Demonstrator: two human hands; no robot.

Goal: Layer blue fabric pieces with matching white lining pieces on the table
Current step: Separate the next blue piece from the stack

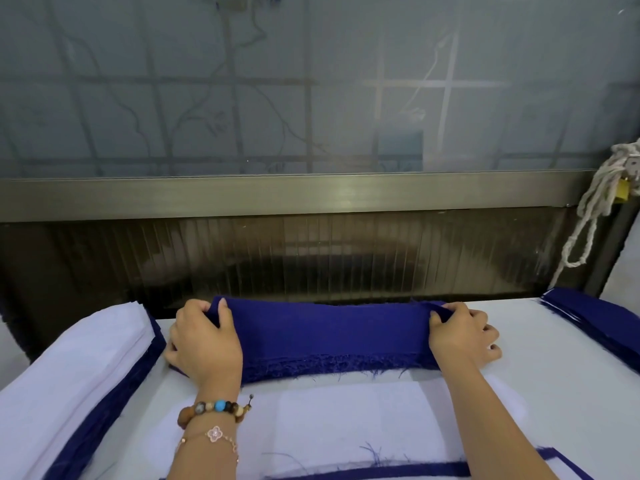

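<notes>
Head view: we judge the fraying dark-blue woven fabric strip [329,336] limp and light, our left hand [204,341] and right hand [462,337] pinching its ends.

Bare table [540,344] lay open at 3 o'clock of the blue fabric bundle [329,337] out to the blue stack [602,320]; at 9 o'clock the white-topped stack [69,368] stood near, leaving only a narrow strip. At 12 o'clock a dark ribbed panel [311,258] walled off the far edge, with a rope [614,168] hanging at 2 o'clock. At 6 o'clock a white lining piece [346,420] lay flat.
</notes>
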